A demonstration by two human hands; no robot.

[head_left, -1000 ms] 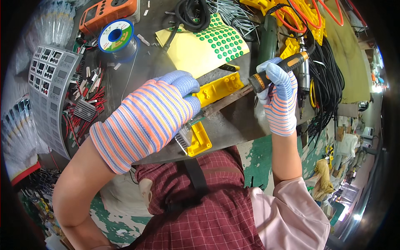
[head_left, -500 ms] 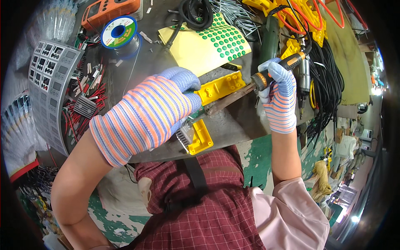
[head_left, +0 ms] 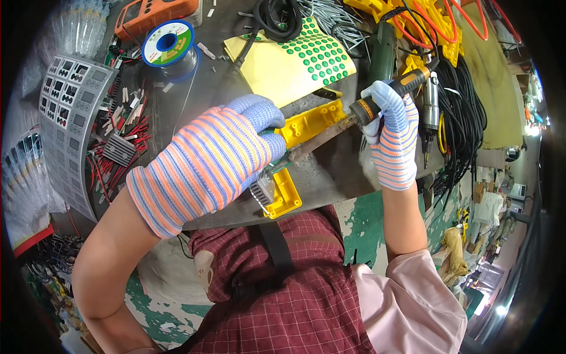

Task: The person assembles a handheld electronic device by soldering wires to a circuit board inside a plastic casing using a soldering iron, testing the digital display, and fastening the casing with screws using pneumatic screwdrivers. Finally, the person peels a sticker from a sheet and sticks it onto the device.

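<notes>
My left hand (head_left: 212, 162), in a striped knit glove, is closed over a small green circuit board (head_left: 278, 165), most of it hidden by the fingers. A silver finned heat sink (head_left: 263, 192) shows below that hand. Yellow plastic housing parts lie beside it: a longer one (head_left: 312, 123) beyond the fingers and a smaller one (head_left: 285, 197) nearer me. My right hand (head_left: 392, 133), gloved alike, grips a black-and-orange soldering iron (head_left: 407, 82), tilted with its front end toward the lower left; its tip is hard to make out. A brown strip (head_left: 321, 143) lies between the hands.
A solder spool (head_left: 169, 44) stands at the far left, its thin wire running toward my left hand. Behind lies a yellow sticker sheet (head_left: 289, 65) under a coiled black cable (head_left: 277, 20). Red wires (head_left: 138, 138) are heaped left; an electric screwdriver (head_left: 431, 112) hangs right, near black cables (head_left: 463, 118).
My right hand has drawn the soldering iron slightly up and left, its front end lifting away from the brown strip. The left hand stays in place.
</notes>
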